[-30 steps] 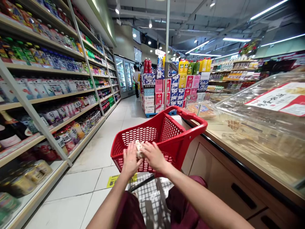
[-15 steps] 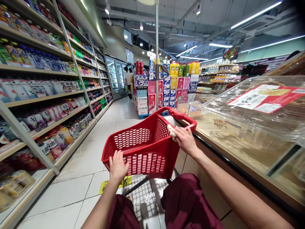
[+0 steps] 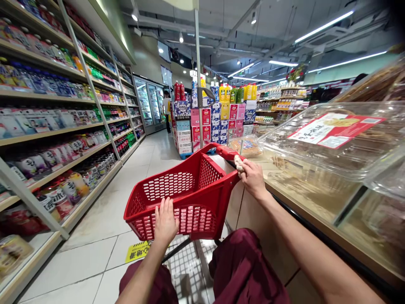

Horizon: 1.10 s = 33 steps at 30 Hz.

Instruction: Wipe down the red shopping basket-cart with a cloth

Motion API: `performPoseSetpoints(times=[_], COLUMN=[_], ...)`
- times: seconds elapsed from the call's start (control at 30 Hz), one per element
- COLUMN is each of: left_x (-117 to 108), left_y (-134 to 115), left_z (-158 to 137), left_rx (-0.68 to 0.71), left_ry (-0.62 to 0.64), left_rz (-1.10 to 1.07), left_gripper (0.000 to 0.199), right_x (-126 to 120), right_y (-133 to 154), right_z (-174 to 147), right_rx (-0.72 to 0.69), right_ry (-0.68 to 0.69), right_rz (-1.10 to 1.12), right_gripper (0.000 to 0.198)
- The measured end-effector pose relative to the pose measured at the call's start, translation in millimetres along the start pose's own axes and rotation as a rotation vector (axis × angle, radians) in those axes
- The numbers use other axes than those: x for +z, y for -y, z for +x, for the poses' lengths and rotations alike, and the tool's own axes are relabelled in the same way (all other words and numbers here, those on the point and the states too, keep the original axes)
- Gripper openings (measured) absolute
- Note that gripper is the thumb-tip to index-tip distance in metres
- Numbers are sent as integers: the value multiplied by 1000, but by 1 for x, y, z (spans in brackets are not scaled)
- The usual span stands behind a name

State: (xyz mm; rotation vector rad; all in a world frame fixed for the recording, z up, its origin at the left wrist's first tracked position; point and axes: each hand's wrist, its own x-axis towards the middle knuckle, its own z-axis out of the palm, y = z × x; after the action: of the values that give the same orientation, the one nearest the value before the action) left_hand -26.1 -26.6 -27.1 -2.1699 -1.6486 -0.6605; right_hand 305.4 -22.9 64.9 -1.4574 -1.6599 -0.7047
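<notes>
A red plastic shopping cart (image 3: 190,185) stands in front of my knees, its perforated basket turned sideways. My left hand (image 3: 166,221) lies against the near side of the basket, fingers stretched up to the rim and thumb apart. Pinched in my right hand (image 3: 253,177) is a crumpled white cloth (image 3: 239,164), which touches the cart where its side meets the red handle (image 3: 226,152). Part of the cloth is hidden under my fingers. Below the basket, the cart's lower frame shows only in part.
Shelves of drinks (image 3: 53,122) line the left side. At right, a display counter (image 3: 291,198) carries clear plastic food boxes (image 3: 332,139). Ahead are stacked drink cartons (image 3: 205,126), a person (image 3: 166,109) and glass-door fridges (image 3: 148,101). A yellow floor sticker (image 3: 136,252) lies beneath.
My right hand and the cloth have moved right and slightly up along the cart toward the handle. My left hand has slid a little right along the rim. The view has turned slightly.
</notes>
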Motion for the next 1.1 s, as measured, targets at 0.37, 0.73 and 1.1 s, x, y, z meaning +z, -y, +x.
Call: performPoseSetpoints(times=[0.37,0.73,1.1], left_x=[-8,-7,-2], left_y=[-3,-2,-6], left_z=[-5,-5,-3], left_rx=[39,38,-12], left_ry=[39,12,13], left_rz=[62,63,44], left_gripper=[65,66,65], right_x=[13,38,26], right_y=[40,83,32], right_z=[-16,-32,-25], right_rx=[-161,-316,-168], right_ry=[156,156,-60], right_rz=[36,66,134], right_gripper=[36,37,33])
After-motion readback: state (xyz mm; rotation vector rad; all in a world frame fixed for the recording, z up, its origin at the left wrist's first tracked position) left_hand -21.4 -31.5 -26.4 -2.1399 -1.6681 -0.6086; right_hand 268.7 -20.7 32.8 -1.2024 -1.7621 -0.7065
